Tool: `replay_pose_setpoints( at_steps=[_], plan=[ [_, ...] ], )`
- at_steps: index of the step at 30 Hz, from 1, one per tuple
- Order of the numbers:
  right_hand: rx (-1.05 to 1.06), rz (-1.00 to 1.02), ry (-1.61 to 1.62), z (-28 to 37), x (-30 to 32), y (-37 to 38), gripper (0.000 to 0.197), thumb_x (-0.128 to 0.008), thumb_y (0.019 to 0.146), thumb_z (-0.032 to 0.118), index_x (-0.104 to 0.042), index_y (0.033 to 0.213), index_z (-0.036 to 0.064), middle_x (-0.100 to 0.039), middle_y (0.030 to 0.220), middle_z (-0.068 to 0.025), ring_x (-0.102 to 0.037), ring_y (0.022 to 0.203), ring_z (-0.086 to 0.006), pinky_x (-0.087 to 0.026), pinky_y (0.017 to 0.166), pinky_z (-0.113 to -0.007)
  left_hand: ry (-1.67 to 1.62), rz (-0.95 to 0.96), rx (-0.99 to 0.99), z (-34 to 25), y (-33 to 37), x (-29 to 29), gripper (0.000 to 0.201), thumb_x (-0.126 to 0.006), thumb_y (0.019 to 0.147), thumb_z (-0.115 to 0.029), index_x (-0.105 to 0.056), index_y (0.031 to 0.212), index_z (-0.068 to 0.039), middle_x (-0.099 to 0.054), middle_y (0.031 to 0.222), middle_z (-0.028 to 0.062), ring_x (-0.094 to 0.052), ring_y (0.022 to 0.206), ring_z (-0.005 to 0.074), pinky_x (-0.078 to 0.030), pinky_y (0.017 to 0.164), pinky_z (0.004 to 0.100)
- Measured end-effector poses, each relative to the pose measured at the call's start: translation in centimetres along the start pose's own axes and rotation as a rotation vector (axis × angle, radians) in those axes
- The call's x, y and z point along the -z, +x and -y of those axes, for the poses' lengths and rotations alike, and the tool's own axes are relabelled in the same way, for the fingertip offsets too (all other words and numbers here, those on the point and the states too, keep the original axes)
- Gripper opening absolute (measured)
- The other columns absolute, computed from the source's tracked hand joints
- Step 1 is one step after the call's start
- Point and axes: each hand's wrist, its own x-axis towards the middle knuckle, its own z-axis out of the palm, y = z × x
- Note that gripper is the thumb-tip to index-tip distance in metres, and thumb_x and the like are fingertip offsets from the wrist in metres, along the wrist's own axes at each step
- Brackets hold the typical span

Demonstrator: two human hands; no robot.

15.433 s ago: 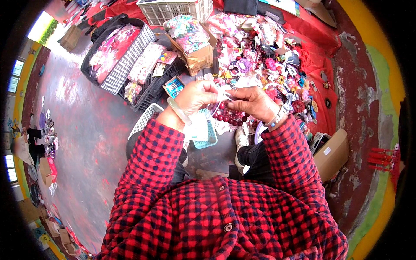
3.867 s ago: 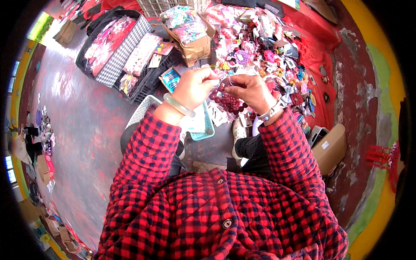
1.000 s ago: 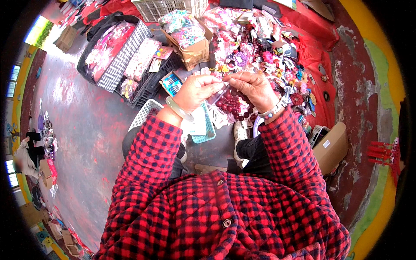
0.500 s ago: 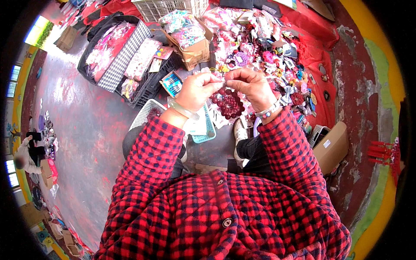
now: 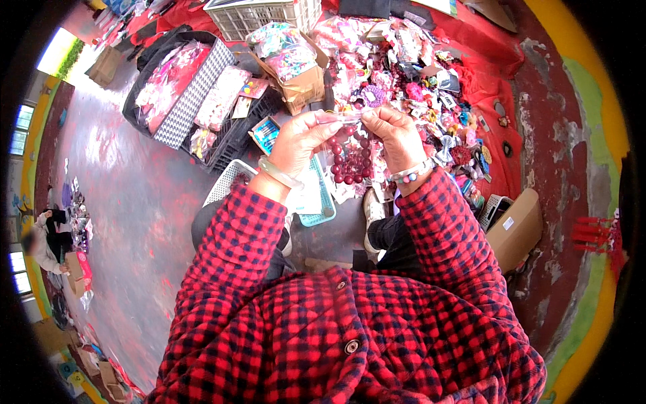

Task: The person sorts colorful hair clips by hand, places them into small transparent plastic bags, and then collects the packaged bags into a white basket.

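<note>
Between my two hands hangs a clear plastic bag [image 5: 350, 118], its upper edge pulled straight across. Dark red round beads [image 5: 348, 178], strung in a loop, show inside or right behind the clear plastic. My left hand [image 5: 299, 145] pinches the bag's left upper corner, thumb against fingers. At the opposite corner my right hand [image 5: 398, 140] is closed on the same edge. Below the left wrist stands a light blue plastic basket [image 5: 324, 214] with white sheets in it. Past both hands spreads a heap of hair ties and small accessories [image 5: 417, 87].
A white basket [image 5: 229, 176] stands by my left leg, near a small box of blue packets [image 5: 265, 135]. Farther off are a black crate [image 5: 225, 151], an open carton [image 5: 303, 87] and a grey crate [image 5: 266, 20]. A cardboard box [image 5: 515, 229] lies right; another person [image 5: 44, 246] is far left.
My hands have drawn slightly apart, stretching the bag's top edge between them. The beads, bunched before, now hang as a more open loop. At far left the other person's arm has moved.
</note>
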Motion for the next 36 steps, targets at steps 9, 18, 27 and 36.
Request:
replay_pose_setpoints(
  at_steps=[9,18,27,36],
  plan=[
    [0.03,0.048,-0.054,-0.1,-0.6,-0.3,0.01,-0.065,0.077,0.006,-0.065,0.086,-0.0003,-0.065,0.079,-0.0045,-0.058,0.07,-0.0091,-0.044,0.064,-0.02,0.222,-0.095,-0.086,0.7,0.0,0.1,0.011,-0.058,0.083,-0.007,-0.061,0.093,-0.002,-0.063,0.088,0.0072,-0.062,0.075,0.0137,-0.05,0.068,0.0246],
    [0.037,-0.031,-0.188,0.1,-0.5,-0.7,0.011,-0.064,0.078,0.01,-0.065,0.081,-0.0005,-0.063,0.072,-0.0025,-0.054,0.062,-0.0058,-0.041,0.057,-0.019,0.228,-0.081,-0.086,0.4,0.1,-0.5,0.01,-0.059,0.081,-0.006,-0.063,0.089,-0.001,-0.063,0.085,0.0065,-0.061,0.077,0.0123,-0.049,0.069,0.0241],
    [-0.072,0.009,-0.154,0.1,0.0,0.1,0.01,-0.066,0.076,0.003,-0.062,0.085,0.0021,-0.061,0.078,-0.0017,-0.055,0.071,-0.008,-0.043,0.067,-0.02,0.207,-0.054,-0.082,0.8,1.1,-0.9,0.011,-0.059,0.082,-0.008,-0.061,0.089,0.0,-0.062,0.083,0.0061,-0.06,0.075,0.0118,-0.048,0.067,0.0237],
    [0.13,-0.138,-0.363,-1.3,-0.7,0.1,0.007,-0.064,0.074,0.002,-0.062,0.08,-0.0009,-0.061,0.07,-0.0033,-0.055,0.063,-0.0077,-0.044,0.057,-0.021,0.491,-0.193,-0.241,2.3,1.6,-1.2,0.009,-0.058,0.082,-0.006,-0.062,0.085,0.001,-0.063,0.076,0.0035,-0.056,0.065,0.0075,-0.045,0.059,0.0213]
  ],
)
